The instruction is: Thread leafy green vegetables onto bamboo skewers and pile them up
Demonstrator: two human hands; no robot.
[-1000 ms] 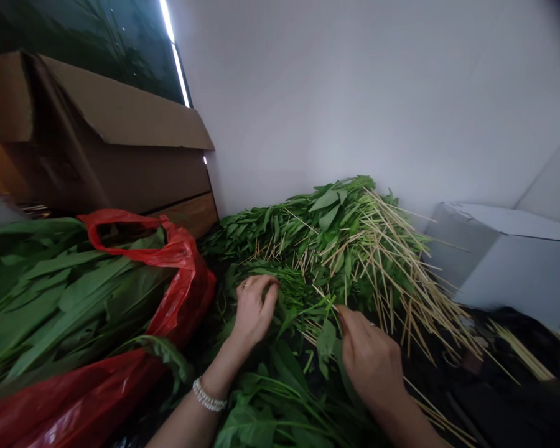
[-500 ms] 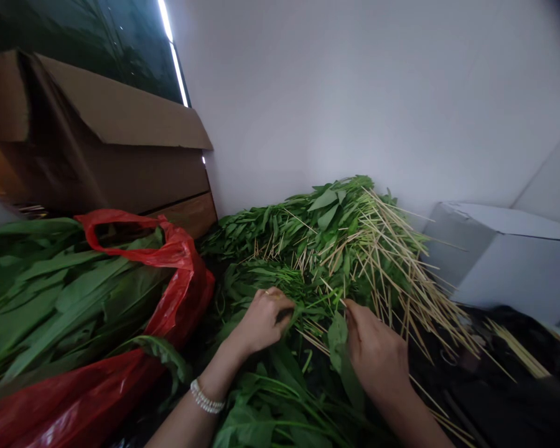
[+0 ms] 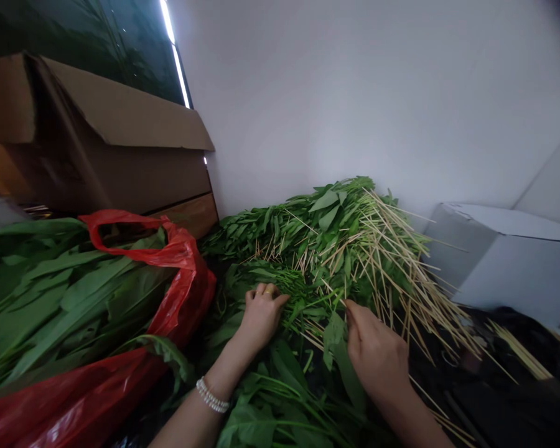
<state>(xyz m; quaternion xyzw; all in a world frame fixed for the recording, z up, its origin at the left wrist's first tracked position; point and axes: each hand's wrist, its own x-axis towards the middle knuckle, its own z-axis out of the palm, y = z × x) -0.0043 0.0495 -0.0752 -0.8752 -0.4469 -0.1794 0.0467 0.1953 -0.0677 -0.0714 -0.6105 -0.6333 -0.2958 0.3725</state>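
Note:
My right hand (image 3: pixel 378 358) pinches the end of a thin bamboo skewer, with leafy green stems at its tip and a broad leaf (image 3: pixel 336 339) hanging beside the fingers. To its left, my left hand (image 3: pixel 261 317), with a ring and a beaded bracelet, rests with curled fingers on leafy greens; the fingertips are partly hidden, so what they hold cannot be made out. Loose greens (image 3: pixel 270 410) lie in front, between my forearms. Beyond the hands is a heap of greens (image 3: pixel 270 227) threaded on skewers, whose pale bamboo sticks (image 3: pixel 401 267) fan out to the right.
On the left, a red plastic bag (image 3: pixel 186 280) is filled with long green leaves (image 3: pixel 74 298). An open cardboard box (image 3: pixel 154 168) stands behind it. A white box (image 3: pixel 518 261) is at the right, with a bundle of bare skewers (image 3: pixel 520 351) in front. A pale wall (image 3: pixel 354 93) closes the back.
My left hand has shifted slightly left and its fingers have curled in more over the greens. My right hand stays nearly in place; the leaf beside it has turned a little.

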